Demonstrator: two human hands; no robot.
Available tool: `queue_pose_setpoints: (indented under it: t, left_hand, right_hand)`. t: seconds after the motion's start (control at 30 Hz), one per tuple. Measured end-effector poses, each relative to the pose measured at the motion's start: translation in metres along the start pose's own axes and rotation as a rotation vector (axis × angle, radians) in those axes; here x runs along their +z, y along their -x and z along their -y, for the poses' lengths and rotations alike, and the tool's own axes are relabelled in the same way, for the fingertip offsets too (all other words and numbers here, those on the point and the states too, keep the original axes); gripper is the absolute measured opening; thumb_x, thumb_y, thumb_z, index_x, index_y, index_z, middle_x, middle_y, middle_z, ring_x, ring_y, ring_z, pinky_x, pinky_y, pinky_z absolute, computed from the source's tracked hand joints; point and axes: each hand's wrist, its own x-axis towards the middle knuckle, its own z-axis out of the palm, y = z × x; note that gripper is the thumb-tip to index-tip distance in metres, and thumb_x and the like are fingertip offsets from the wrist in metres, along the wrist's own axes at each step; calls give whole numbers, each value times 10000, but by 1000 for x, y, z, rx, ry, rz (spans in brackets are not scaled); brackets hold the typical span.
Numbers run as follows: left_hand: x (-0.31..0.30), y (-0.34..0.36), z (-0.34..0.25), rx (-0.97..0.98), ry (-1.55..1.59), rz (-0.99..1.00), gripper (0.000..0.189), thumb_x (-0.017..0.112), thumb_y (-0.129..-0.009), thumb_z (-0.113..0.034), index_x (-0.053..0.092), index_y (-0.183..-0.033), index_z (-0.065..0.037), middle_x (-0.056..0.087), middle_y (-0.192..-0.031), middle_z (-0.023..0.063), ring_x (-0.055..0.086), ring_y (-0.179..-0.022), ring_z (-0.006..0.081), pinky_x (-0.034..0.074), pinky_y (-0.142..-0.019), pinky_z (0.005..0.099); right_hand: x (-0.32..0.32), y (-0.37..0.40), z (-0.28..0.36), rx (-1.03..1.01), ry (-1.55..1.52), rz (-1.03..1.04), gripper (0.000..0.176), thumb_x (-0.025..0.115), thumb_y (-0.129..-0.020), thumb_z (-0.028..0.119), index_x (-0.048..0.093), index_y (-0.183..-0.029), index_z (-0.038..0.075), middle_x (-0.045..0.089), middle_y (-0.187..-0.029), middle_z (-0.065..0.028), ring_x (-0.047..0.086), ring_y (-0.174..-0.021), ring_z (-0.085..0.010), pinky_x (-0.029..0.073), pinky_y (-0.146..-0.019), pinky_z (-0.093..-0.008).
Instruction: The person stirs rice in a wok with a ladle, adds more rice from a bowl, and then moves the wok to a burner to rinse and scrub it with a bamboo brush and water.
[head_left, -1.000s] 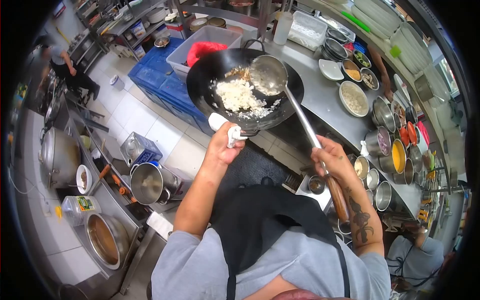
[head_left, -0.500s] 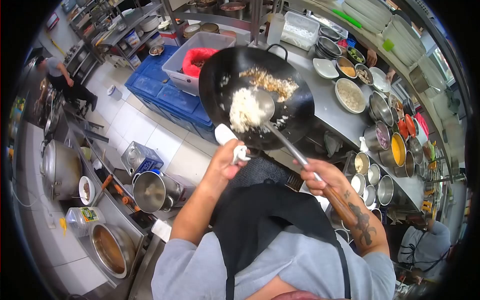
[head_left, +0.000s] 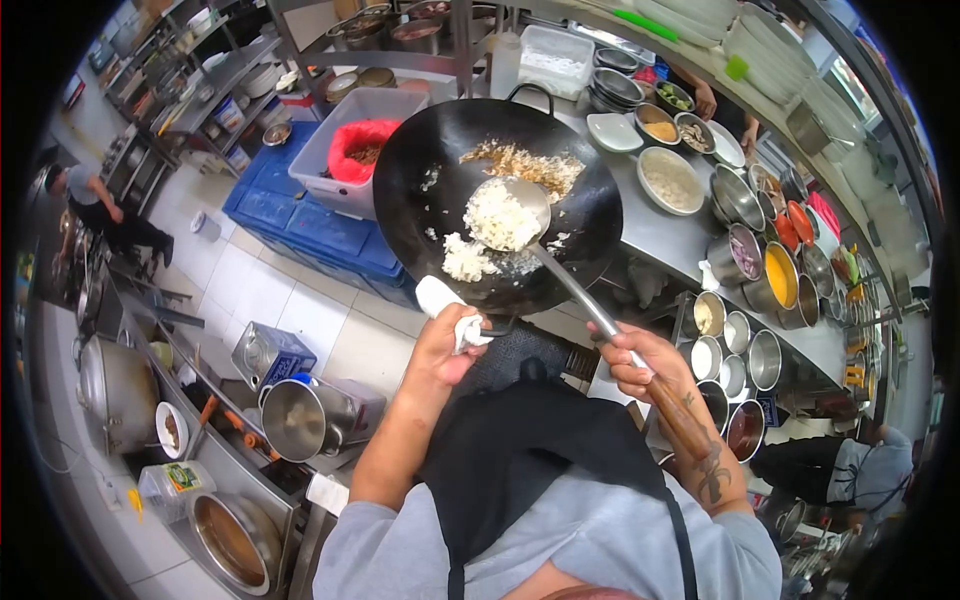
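Note:
Held out in front of me is a black wok (head_left: 410,190). My left hand (head_left: 438,345) is closed on its near handle (head_left: 500,327), with a folded white cloth (head_left: 468,332) in the grip. My right hand (head_left: 642,360) is wrapped round the wooden handle of a metal ladle (head_left: 577,287). The ladle's bowl, heaped with white rice (head_left: 503,215), is over the middle of the wok. A smaller clump of rice (head_left: 466,260) lies on the wok's near side. Along the far side spreads a browned, crumbly food (head_left: 535,172).
On the right, a steel counter (head_left: 655,240) bears several bowls and pots, including a yellow liquid (head_left: 780,277). Another person's hand (head_left: 705,102) is behind it. Left are blue bins (head_left: 300,225), a steel pot (head_left: 300,420) and a distant person (head_left: 105,205).
Rice now sits heaped in the ladle's bowl, leaving a smaller clump on the wok's near side. The wok appears slightly left in view, and both hands keep their grips.

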Motion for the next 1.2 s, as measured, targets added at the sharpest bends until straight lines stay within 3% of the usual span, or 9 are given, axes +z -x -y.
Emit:
queue_pose_setpoints:
  t: [0.13, 0.37, 0.47, 0.67, 0.77, 0.87, 0.9, 1.0, 1.2]
  left_hand:
    - [1, -13, -3, -14, 26, 10, 100, 547, -904, -133, 563, -871, -40, 596, -751, 89, 570, -637, 157, 387, -427, 267]
    - [17, -41, -2, 10, 97, 49, 84, 542, -905, -118, 564, -905, -37, 615, -774, 85, 593, -665, 151, 393, -440, 264]
    - [24, -50, 1, 59, 105, 29, 89, 539, -907, -119, 566, -901, -34, 616, -773, 87, 589, -657, 150, 393, -441, 264]
    - [47, -52, 5, 102, 137, -26, 100, 554, -883, -128, 549, -917, -34, 586, -779, 77, 551, -647, 139, 384, -447, 255]
    - [48, -54, 11, 125, 161, -41, 121, 549, -888, -143, 542, -931, -31, 565, -832, 65, 554, -693, 134, 385, -451, 256]
    - [59, -53, 17, 136, 189, -81, 131, 540, -891, -148, 536, -941, -27, 561, -839, 60, 553, -698, 131, 384, -452, 257]
    - [61, -53, 18, 135, 178, -92, 136, 533, -890, -147, 532, -947, -24, 554, -832, 56, 551, -696, 128, 383, -453, 256]
    - [66, -51, 19, 137, 171, -174, 142, 532, -888, -148, 527, -953, -22, 554, -830, 53, 552, -699, 125, 382, -453, 255]
    - [70, -55, 21, 150, 180, -237, 133, 528, -890, -148, 536, -969, -42, 556, -816, 51, 550, -680, 126, 384, -453, 259]
  right_hand:
    - [-9, 11, 36, -45, -184, 158, 398, 439, -975, 103, 417, -1355, -14, 481, -737, -41, 427, -413, -74, 370, -325, -246]
    - [-24, 28, 130, -190, -122, 127, 365, 428, -985, 104, 436, -1334, -1, 464, -735, -29, 426, -424, -64, 378, -328, -235]
    - [-39, 24, 176, -327, 142, 34, 347, 443, -978, 77, 451, -1317, 2, 486, -742, -24, 424, -415, -67, 357, -328, -225]
    - [-104, -41, 260, -539, 962, -376, 472, 575, -838, 80, 491, -1295, -6, 534, -684, -20, 489, -418, -89, 381, -361, -242]
    - [-161, -92, 291, -604, 1424, -547, 500, 579, -819, 79, 490, -1299, -27, 621, -722, -119, 611, -511, -226, 495, -468, -346]
    - [-233, -147, 300, -953, 1992, -745, 514, 565, -819, 71, 474, -1314, -37, 661, -817, -244, 671, -712, -385, 538, -654, -467]
    - [-226, -146, 298, -769, 1960, -797, 525, 550, -817, 50, 462, -1327, -36, 654, -879, -297, 650, -855, -452, 511, -768, -522]
    - [-252, -160, 291, -855, 2005, -834, 524, 539, -828, 42, 450, -1338, -36, 658, -899, -285, 660, -836, -434, 520, -751, -511]
    - [-251, -146, 290, -768, 1975, -959, 589, 541, -838, 62, 394, -1404, -6, 638, -934, -280, 645, -861, -431, 515, -770, -498]
